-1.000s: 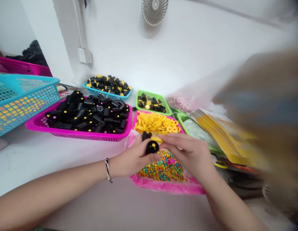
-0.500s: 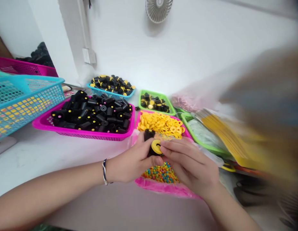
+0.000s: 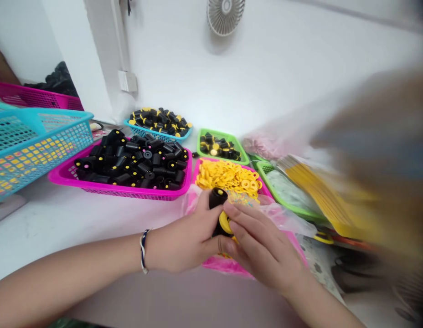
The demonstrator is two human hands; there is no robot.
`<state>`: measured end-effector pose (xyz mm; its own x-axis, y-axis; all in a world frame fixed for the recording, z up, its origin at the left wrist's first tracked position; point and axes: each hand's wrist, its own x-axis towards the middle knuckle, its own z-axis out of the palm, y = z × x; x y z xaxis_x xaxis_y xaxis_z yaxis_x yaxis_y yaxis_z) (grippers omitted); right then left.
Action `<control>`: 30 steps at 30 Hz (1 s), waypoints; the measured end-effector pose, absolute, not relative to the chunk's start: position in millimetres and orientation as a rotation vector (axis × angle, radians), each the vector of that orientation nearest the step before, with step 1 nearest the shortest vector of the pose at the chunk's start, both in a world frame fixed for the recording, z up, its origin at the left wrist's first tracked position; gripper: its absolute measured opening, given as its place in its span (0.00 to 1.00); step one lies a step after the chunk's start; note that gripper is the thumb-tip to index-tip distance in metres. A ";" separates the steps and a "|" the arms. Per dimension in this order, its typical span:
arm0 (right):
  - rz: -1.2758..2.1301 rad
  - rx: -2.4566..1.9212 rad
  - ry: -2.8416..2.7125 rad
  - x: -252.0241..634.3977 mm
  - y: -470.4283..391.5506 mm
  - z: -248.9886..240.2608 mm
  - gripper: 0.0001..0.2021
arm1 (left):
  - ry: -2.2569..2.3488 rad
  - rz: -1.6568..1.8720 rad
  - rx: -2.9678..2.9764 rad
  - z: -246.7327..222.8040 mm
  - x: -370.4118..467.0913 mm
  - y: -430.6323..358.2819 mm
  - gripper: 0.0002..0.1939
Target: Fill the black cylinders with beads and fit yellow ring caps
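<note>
My left hand [image 3: 184, 241] is closed round two black plastic cylinders. One black cylinder [image 3: 218, 197] sticks up between thumb and fingers, with a yellow dot in its end. The other carries a yellow ring [image 3: 225, 222] on its end. Against that ring press the fingertips of my right hand [image 3: 266, 246], which partly cover it. Beneath both hands is a pink tray [image 3: 296, 243] lined with clear plastic; the small coloured beads in it are mostly hidden. Just beyond stands a pink basket of yellow rings [image 3: 228, 175].
A magenta basket [image 3: 129, 193] heaped with black cylinders stands left of centre. Behind are a blue basket [image 3: 160, 133] and a green basket [image 3: 223, 134] of yellow-capped pieces. Another blue basket [image 3: 43, 146] rises at far left. Yellow strips [image 3: 314, 191] lie at right, beside a large blur.
Both hands have shifted slightly lower. The ringed cylinder has tilted, and my right fingers now lie further over its yellow ring. Fewer beads show beneath the hands.
</note>
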<state>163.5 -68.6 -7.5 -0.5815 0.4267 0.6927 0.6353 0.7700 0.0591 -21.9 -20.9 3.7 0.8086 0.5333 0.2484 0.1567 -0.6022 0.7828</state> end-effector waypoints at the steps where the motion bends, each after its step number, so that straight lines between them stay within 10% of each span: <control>1: -0.375 -0.784 -2.229 161.2 -70.0 -6.6 0.23 | 0.490 0.589 2.190 4.8 -21.9 -22.0 0.16; 8: -0.190 -0.708 -2.158 158.2 -70.6 5.1 0.21 | 0.418 0.616 2.228 5.7 -23.8 -25.0 0.18; 11: 0.262 -0.805 -2.069 167.2 -68.1 12.3 0.29 | 0.357 0.660 2.210 7.0 -26.0 -24.1 0.16; 16: 0.702 -0.754 -1.888 173.8 -63.2 18.1 0.14 | 0.313 0.562 2.237 15.8 -26.4 -26.0 0.11; 25: 1.878 -0.825 -1.045 148.6 -64.6 -7.5 0.17 | 0.631 0.527 2.432 19.7 -32.6 -23.5 0.26; 30: 2.026 -0.637 -0.999 154.6 -61.1 -7.2 0.16 | 0.606 0.572 2.469 24.0 -36.0 -21.2 0.27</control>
